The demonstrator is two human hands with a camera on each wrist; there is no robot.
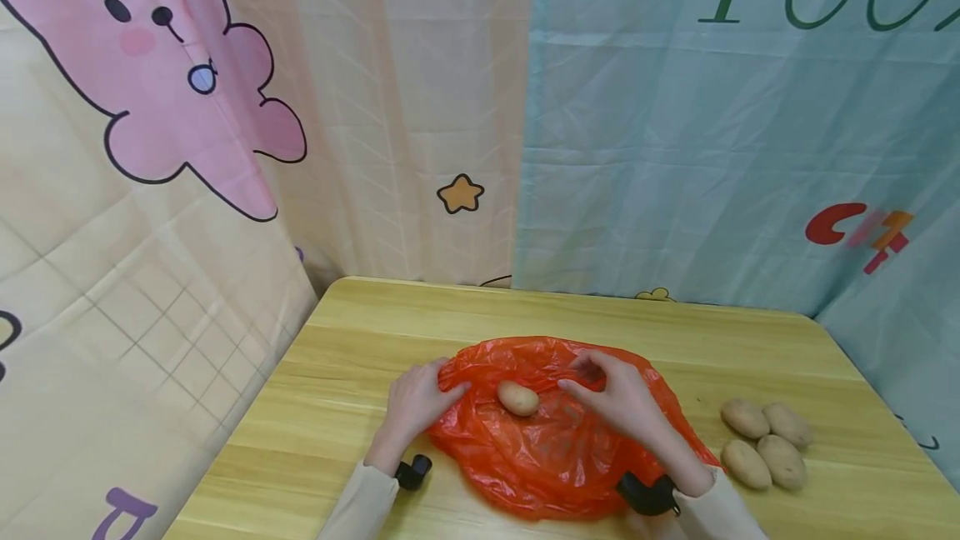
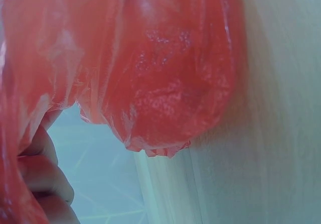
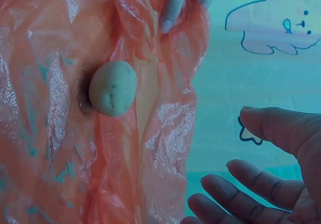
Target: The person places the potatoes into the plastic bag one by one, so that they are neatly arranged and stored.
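Observation:
A red plastic bag [image 1: 555, 457] is spread out on the table with one potato [image 1: 517, 398] lying on it. My left hand [image 1: 420, 397] grips the bag's left edge, thumb on the near side. In the left wrist view its curled fingers [image 2: 47, 179] show behind the film. Over the right part of the bag hovers my right hand [image 1: 622, 397], thumb and fingers spread apart with nothing between them. The right wrist view shows this hand [image 3: 271, 169] beside the bag's edge, and the same potato [image 3: 113, 88] on the red film.
Several potatoes [image 1: 767, 444] lie in a cluster on the wooden table [image 1: 360, 332], to the right of the bag. A printed curtain [image 1: 420, 123] hangs behind the table and along its left side.

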